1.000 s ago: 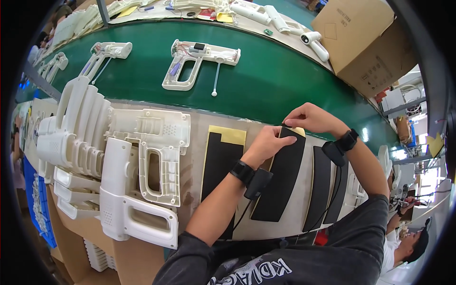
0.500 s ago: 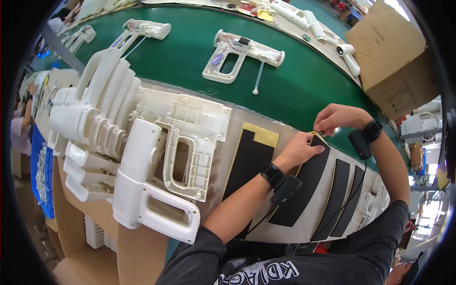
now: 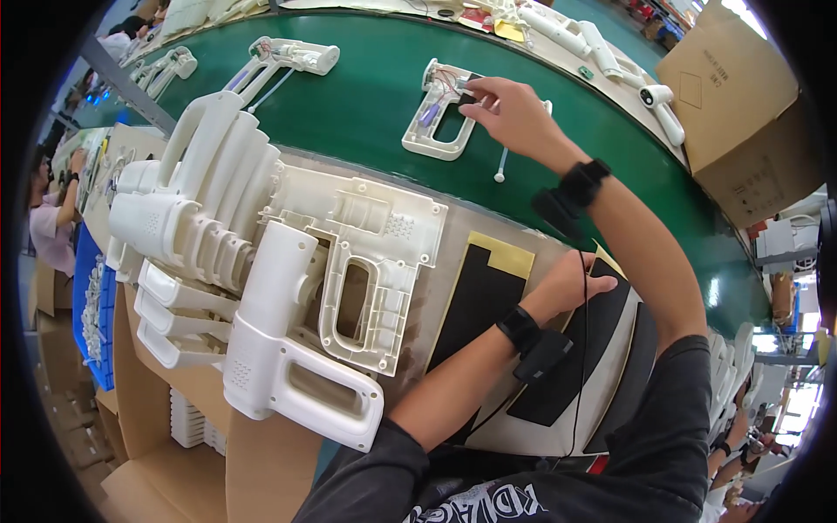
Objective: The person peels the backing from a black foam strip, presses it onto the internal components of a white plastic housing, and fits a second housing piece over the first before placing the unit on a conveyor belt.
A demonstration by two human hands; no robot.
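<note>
On the green belt, my right hand (image 3: 510, 112) is closed in a pinch over an open white handheld housing (image 3: 436, 149) with a loop handle, wires and a purple part inside. A small black piece (image 3: 468, 99) shows at the fingertips, and the fingers hide part of the housing. My left hand (image 3: 565, 286) grips the upper end of a black strip sheet (image 3: 558, 375) with yellow backing, thumb across its corner. Left of that hand lies another black sheet (image 3: 475, 305) with part of its yellow backing bare.
White housing shells (image 3: 301, 349) are stacked at the left, above an open cardboard box (image 3: 166, 471). A blue bin (image 3: 94, 314) stands beyond them. Another open housing (image 3: 296, 57) lies along the green belt (image 3: 349, 113). A large carton (image 3: 732, 105) stands far right.
My right hand has moved from the black sheet's corner, left and away from me, to the housing on the belt. My left hand stays on the sheet. The view has shifted slightly.
</note>
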